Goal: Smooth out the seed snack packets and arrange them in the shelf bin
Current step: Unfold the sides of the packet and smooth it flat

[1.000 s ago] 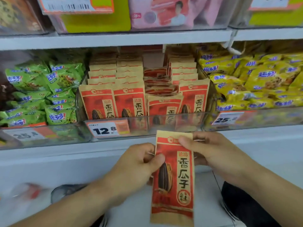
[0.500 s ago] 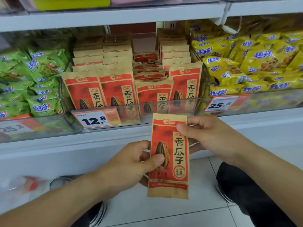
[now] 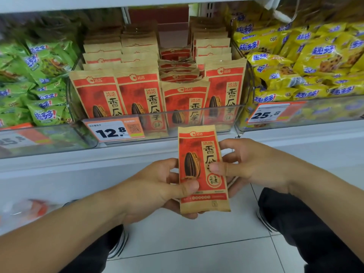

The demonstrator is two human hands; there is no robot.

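Raised nearer the shelf bin (image 3: 157, 123), a seed packet (image 3: 202, 170) is pinched by left hand (image 3: 157, 190) and right hand (image 3: 254, 164) below its front; light, crinkly paper, best gripped by its edges

Green snack bags (image 3: 42, 83), heaped, left compartment. Yellow snack bags (image 3: 307, 62), heaped, right compartment. Price tag "12.8" (image 3: 114, 131), centre front. Price tag "25.8" (image 3: 268, 113), right front. White tiled floor (image 3: 197, 245) below the shelf.
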